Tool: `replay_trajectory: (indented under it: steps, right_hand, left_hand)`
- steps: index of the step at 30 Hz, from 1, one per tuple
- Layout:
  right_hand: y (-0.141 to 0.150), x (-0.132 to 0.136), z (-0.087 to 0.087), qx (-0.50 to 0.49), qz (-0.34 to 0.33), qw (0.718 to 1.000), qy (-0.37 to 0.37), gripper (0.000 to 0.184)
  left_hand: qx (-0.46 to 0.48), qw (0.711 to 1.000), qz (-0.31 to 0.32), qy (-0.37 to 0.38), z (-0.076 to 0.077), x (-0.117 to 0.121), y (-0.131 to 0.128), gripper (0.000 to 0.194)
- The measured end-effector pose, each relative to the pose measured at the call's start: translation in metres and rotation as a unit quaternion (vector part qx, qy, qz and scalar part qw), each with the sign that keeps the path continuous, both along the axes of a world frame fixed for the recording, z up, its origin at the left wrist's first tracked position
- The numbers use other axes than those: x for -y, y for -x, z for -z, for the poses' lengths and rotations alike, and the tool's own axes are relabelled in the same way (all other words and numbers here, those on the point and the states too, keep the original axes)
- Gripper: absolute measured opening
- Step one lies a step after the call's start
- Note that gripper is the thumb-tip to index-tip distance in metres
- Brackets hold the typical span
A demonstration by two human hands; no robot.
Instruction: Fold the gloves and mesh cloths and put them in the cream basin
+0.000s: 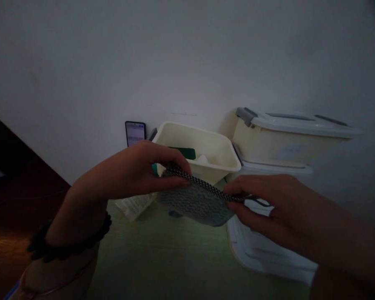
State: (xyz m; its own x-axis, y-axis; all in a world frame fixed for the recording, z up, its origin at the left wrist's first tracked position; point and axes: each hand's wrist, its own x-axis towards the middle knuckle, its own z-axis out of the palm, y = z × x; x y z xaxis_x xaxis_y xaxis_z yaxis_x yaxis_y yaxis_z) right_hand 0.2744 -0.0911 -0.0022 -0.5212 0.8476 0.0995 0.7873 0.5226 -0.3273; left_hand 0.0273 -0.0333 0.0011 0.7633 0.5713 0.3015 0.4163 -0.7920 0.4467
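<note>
The label (292, 151) on the box (262, 143) is too dim to be read. The cloth (196, 204), apparently knitted, is pinched along its braided edge (209, 188) by the left hand (140, 168) and right hand (271, 204), above the table (162, 250), before the bin (209, 143); its long axis is sloped down rightward.

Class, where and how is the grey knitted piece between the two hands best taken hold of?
The grey knitted piece is probably best pinched by its patterned top edge, coming from both ends, where the left hand and right hand pinch it. That edge forms a narrow strip; the softer-looking body extends below.
</note>
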Motion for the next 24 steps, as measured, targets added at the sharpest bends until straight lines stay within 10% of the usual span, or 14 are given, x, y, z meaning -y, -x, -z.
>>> replay_trajectory:
  steps: [24]
  right_hand:
    - [0.001,-0.002,-0.001,-0.017,-0.033,0.999,-0.025,0.013]
  left_hand:
    - [0.038,0.999,0.019,-0.008,0.009,0.008,-0.031,0.010]
